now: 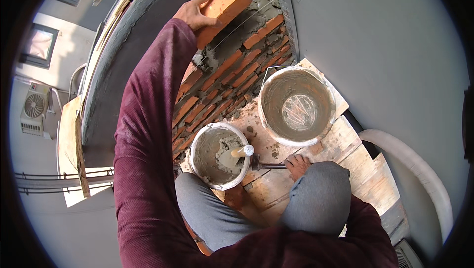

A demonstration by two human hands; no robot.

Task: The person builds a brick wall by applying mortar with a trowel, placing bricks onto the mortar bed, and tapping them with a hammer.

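High over the brick wall (232,73), my left hand (196,13) grips an orange brick (224,8) near the wall's upper end. Wet mortar (205,60) lies on the wall just below that brick. Beside my bent knee, my right hand (297,166) is closed round the handle of a hammer (269,166), whose head rests close to the smaller bucket (194,162). That bucket holds grey mortar (226,157) and a trowel (241,152) with a pale handle pointing up. My knee hides part of the right hand.
A larger bucket (266,115) with a wire handle and dried mortar inside stands at the right on wooden boards (340,142). A taut string (242,23) runs along the wall. Grey walls (380,45) rise on both sides. A pale hose (419,159) curves at the right.
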